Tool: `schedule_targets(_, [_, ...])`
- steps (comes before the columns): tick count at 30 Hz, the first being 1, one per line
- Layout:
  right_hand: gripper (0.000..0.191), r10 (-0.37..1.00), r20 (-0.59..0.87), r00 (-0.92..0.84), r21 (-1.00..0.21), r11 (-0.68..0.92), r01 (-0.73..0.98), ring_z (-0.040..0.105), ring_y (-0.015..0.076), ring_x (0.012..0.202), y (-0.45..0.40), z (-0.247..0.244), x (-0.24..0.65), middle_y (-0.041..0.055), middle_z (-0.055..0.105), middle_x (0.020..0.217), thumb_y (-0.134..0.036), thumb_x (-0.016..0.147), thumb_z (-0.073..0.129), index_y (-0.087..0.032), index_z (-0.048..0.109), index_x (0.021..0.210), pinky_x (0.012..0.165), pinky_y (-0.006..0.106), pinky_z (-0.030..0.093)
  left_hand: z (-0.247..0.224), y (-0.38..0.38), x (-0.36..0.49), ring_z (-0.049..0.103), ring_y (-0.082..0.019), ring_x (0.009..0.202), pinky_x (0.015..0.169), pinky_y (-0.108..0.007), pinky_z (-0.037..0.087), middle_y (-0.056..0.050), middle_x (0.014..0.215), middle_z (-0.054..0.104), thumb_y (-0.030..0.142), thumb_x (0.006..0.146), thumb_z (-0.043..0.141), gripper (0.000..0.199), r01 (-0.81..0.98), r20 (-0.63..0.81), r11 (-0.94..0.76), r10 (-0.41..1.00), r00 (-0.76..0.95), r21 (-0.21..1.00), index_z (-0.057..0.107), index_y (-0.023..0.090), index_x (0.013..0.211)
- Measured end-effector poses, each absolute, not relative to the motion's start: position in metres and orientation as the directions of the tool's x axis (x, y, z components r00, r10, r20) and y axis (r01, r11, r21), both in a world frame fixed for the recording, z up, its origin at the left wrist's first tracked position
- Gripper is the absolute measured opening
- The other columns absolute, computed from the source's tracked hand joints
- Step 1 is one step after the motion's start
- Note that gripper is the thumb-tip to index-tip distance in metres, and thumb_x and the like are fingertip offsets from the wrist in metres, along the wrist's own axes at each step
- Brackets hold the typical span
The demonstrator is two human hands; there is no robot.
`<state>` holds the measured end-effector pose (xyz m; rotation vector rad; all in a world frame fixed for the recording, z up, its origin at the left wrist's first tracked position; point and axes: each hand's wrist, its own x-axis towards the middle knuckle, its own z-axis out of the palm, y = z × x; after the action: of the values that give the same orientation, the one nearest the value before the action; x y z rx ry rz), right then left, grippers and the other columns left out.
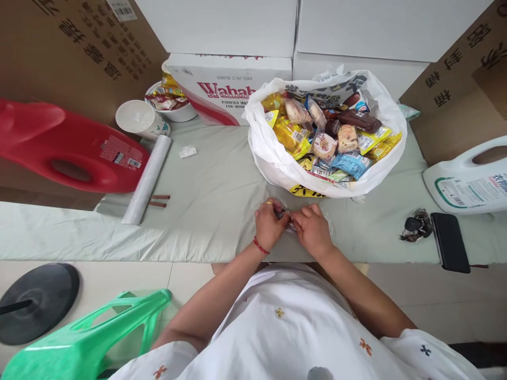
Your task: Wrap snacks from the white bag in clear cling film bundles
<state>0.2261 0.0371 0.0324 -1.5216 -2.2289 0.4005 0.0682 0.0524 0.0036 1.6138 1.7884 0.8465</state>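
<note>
At the front edge of the cloth-covered table, my left hand [268, 228] and my right hand [314, 230] come together with their fingers closed. Between them they pinch a crinkled clear plastic bag [291, 226]. Something dark and reddish shows through the plastic, but my fingers hide most of it. A red cord circles my left wrist. Just beyond my hands is a white plastic bag [263, 158] with its mouth wide, full of wrapped snacks [325, 145] in yellow, brown, blue and clear packaging.
A red jug [75, 148], white plastic roll [146, 179], paper cup [138, 119] and snack bowl [180, 112] stand left. Behind is a Wahaha carton [222, 89]. Keys [415, 226], a phone [450, 241] and a white jug [471, 179] lie right. A green stool [59, 353] stands below left.
</note>
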Motion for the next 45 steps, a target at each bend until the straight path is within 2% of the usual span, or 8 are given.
schedule_targets(8, [0.04, 0.851, 0.327, -0.411, -0.392, 0.518, 0.76, 0.048, 0.0268, 0.09, 0.006, -0.006, 0.235, 0.0093, 0.057, 0.086, -0.017, 0.103, 0.05, -0.021, 0.069, 0.138, 0.082, 0.041, 0.047, 0.007, 0.069, 0.026, 0.048, -0.034, 0.143, 0.121, -0.052, 0.038, -0.015, 0.152, 0.052, 0.03, 0.073, 0.079, 0.078, 0.548, 0.149, -0.256, 0.961, 0.232, 0.796, 0.053, 0.022, 0.147])
schedule_targets(12, [0.04, 0.823, 0.367, -0.434, -0.389, 0.56, 0.732, 0.045, 0.0257, 0.089, 0.008, -0.007, 0.237, 0.0089, 0.054, 0.084, -0.013, 0.101, 0.053, -0.016, 0.069, 0.138, 0.081, 0.039, 0.045, 0.018, 0.081, -0.002, 0.068, -0.023, 0.11, 0.1, -0.038, 0.054, -0.009, 0.11, 0.072, 0.02, 0.085, 0.065, 0.019, 0.375, 0.088, -0.321, 0.848, 0.522, 0.87, 0.076, 0.023, 0.099])
schedule_targets(17, [0.046, 0.791, 0.331, -0.514, -0.426, 0.612, 0.666, 0.045, 0.0246, 0.093, 0.012, -0.002, 0.244, 0.0069, 0.055, 0.087, -0.012, 0.1, 0.054, -0.026, 0.065, 0.143, 0.083, 0.038, 0.043, 0.012, 0.076, -0.025, 0.066, -0.015, 0.084, 0.08, -0.029, 0.053, -0.005, 0.09, 0.067, 0.004, 0.078, 0.049, 0.026, 0.454, 0.123, -0.372, 0.864, 0.488, 0.81, 0.069, 0.02, 0.073])
schedule_targets(22, [0.05, 0.787, 0.321, -0.527, -0.455, 0.616, 0.643, 0.044, 0.0229, 0.092, 0.017, -0.003, 0.248, 0.0053, 0.055, 0.087, -0.01, 0.098, 0.058, -0.032, 0.066, 0.142, 0.082, 0.036, 0.041, 0.013, 0.059, -0.042, 0.061, -0.016, 0.078, 0.075, -0.03, 0.051, -0.006, 0.099, 0.071, 0.014, 0.077, 0.058, 0.027, 0.56, -0.017, 0.021, 1.0, -0.013, 0.828, 0.07, 0.018, 0.101])
schedule_targets(29, [0.048, 0.81, 0.386, -0.441, -0.562, 0.586, 0.584, 0.043, 0.0222, 0.09, 0.013, -0.005, 0.244, 0.0051, 0.055, 0.085, -0.012, 0.102, 0.054, -0.03, 0.063, 0.146, 0.084, 0.036, 0.045, 0.046, 0.029, -0.005, 0.037, -0.004, 0.049, 0.045, -0.02, 0.024, 0.001, 0.088, 0.069, 0.032, 0.066, 0.088, 0.099, -0.104, -0.618, 0.646, 0.758, 0.209, 0.756, 0.038, 0.022, 0.151])
schedule_targets(36, [0.047, 0.81, 0.382, -0.445, -0.573, 0.585, 0.574, 0.044, 0.0225, 0.09, 0.014, -0.006, 0.245, 0.0058, 0.057, 0.086, -0.013, 0.102, 0.054, -0.031, 0.065, 0.145, 0.084, 0.037, 0.046, 0.042, 0.045, -0.029, 0.027, -0.001, 0.04, 0.041, -0.02, 0.011, 0.008, 0.058, 0.05, 0.024, 0.055, 0.088, 0.043, -0.047, -0.729, 0.739, 0.672, 0.13, 0.672, 0.057, 0.018, 0.085])
schedule_targets(41, [0.048, 0.804, 0.395, -0.444, -0.565, 0.594, 0.573, 0.045, 0.0229, 0.09, 0.014, -0.009, 0.244, 0.0055, 0.058, 0.086, -0.013, 0.1, 0.057, -0.031, 0.065, 0.145, 0.084, 0.036, 0.047, 0.036, 0.029, -0.066, 0.039, -0.008, 0.05, 0.048, -0.021, 0.031, 0.007, 0.063, 0.049, 0.031, 0.07, 0.076, 0.027, 0.222, -0.351, 0.429, 0.881, -0.318, 0.875, 0.054, 0.021, 0.083])
schedule_targets(45, [0.047, 0.809, 0.393, -0.437, -0.566, 0.588, 0.578, 0.046, 0.0231, 0.091, 0.014, -0.01, 0.244, 0.0055, 0.057, 0.085, -0.014, 0.101, 0.057, -0.032, 0.065, 0.144, 0.084, 0.036, 0.047, 0.02, -0.014, -0.032, 0.059, -0.018, 0.079, 0.074, -0.033, 0.049, -0.004, 0.087, 0.065, 0.047, 0.081, 0.079, 0.031, 0.663, 0.212, -0.177, 0.977, 0.029, 0.727, 0.066, 0.021, 0.092])
